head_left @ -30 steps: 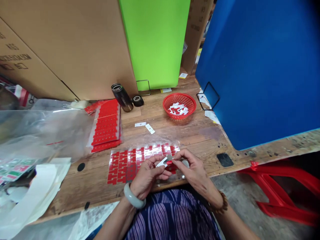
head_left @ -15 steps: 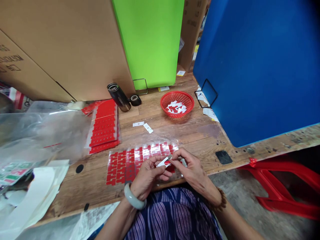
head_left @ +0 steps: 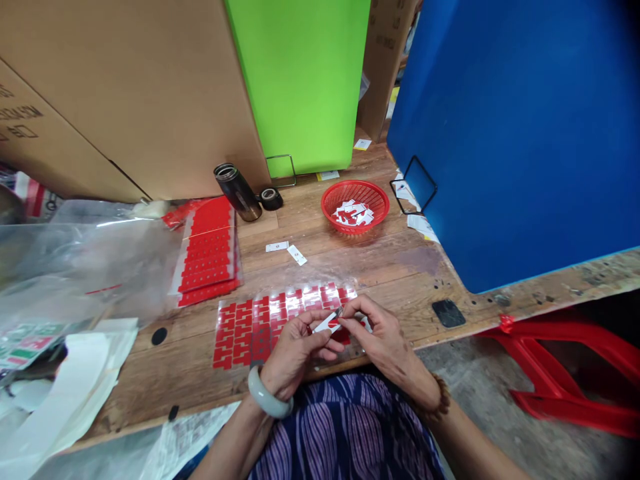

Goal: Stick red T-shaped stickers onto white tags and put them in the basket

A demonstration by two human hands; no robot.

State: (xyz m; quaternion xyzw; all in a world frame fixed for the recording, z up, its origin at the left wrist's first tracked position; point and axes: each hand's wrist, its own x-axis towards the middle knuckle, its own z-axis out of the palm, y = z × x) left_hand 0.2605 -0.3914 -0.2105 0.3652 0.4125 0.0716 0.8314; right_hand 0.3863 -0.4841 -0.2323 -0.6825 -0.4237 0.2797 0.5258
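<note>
My left hand holds a small white card with a red piece on it between thumb and fingers. The fingertips of my right hand pinch at the card's right end, where the red part is. Under and beyond both hands lies a clear sheet of red cut-out stickers, partly covered by my hands. Farther off, two white cards rest on the wooden table. A red basket contains several white and red cards.
A stack of red sheets, a dark open bottle and its cap stand to the left. Beyond are a green board and a blue board. A red stool is at the right.
The fingers of my right hand have shifted slightly at the card's end, and the card is tilted a little differently. Both hands remain in nearly the same place.
</note>
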